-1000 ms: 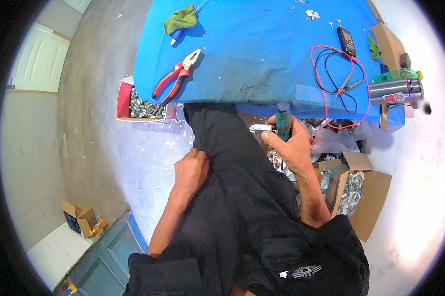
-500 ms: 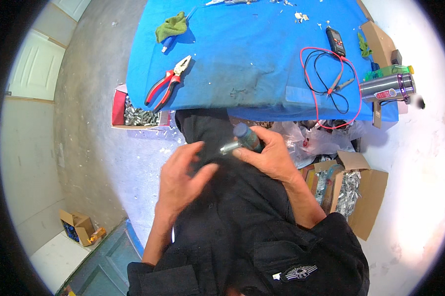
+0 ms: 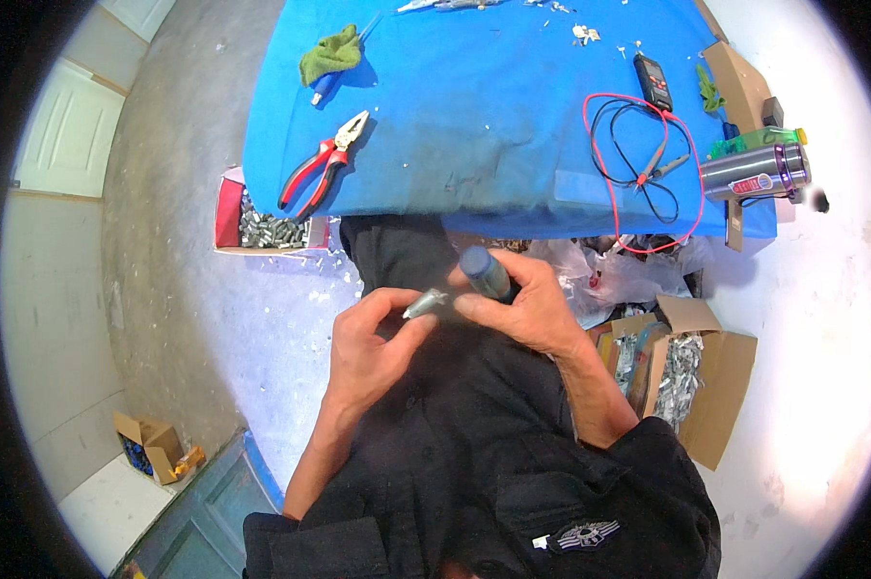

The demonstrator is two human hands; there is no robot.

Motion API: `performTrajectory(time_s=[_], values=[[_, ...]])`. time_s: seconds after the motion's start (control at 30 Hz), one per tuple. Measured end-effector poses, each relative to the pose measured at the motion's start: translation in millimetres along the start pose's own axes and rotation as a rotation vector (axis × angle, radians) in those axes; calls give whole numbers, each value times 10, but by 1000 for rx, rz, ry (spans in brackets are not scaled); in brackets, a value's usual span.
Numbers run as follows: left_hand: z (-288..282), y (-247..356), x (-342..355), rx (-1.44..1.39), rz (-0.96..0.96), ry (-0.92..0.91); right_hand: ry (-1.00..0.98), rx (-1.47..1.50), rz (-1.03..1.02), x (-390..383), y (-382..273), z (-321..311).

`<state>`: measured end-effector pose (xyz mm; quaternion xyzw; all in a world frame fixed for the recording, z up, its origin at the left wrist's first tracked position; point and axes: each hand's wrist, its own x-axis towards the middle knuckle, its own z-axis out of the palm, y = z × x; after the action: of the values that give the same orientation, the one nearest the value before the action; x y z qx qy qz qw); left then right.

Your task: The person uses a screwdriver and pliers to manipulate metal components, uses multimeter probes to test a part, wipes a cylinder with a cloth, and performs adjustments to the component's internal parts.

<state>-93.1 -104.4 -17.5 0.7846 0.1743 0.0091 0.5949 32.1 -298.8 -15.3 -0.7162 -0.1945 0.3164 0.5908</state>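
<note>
Shifted across, the small silvery cylinder (image 3: 423, 305) sits pinched in my left fingers (image 3: 382, 302) above my black clothing (image 3: 455, 405); my right fingers (image 3: 484, 311) now grip just the blue handle (image 3: 487, 273), separating the two.

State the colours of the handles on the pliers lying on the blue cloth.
The handles are red and black; head view shows them best.

Silvery cylinder (image 3: 423, 305), possibly metal, in left fingers (image 3: 407, 340), blue handle (image 3: 488, 275) in right fingers (image 3: 484, 309)
</note>
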Motion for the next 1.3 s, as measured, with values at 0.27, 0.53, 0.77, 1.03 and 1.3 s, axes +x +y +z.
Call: performTrajectory(time_s=[0.27, 0.53, 0.77, 1.03, 1.3], values=[[-33, -346, -43, -243, -189, 70, 363, -692, -341, 501, -208, -362], [-97, -342, -75, -352, -244, 87, 493, -951, -277, 1358, -116, -485], [-126, -302, -58, -466, -215, 83, 638, -1055, -438, 1476, 163, -521], [-64, -329, -30, -737, -213, 78, 432, -377, -384, 604, 58, 83], [69, -180, -19, -495, -151, 127, 187, 66, -251, 120, 117, 697]])
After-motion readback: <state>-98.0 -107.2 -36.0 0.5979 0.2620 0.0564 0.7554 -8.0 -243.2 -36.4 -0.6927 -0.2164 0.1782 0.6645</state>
